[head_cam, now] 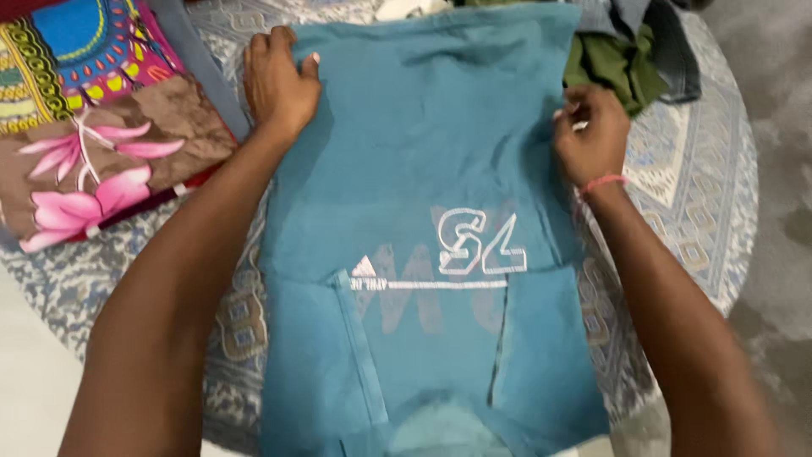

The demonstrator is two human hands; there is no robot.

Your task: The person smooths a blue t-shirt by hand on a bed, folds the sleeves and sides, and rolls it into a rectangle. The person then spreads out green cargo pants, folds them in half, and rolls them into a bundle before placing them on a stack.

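Teal T-shirt (423, 169), likely soft, light, limp: left hand (277, 85) flat on it, right hand (592, 135) pinching its edge; best gripped at edges.

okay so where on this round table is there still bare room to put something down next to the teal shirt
Bare patterned tablecloth shows on the right, between the teal shirt and the table's rim, beyond the right hand. A narrower strip lies lower left, below the floral cloth. The far edge is crowded with the green and grey clothes; the left hand presses the shirt's corner.

Round patterned table (702, 195): teal shirt (423, 169), floral cloths (93, 127).
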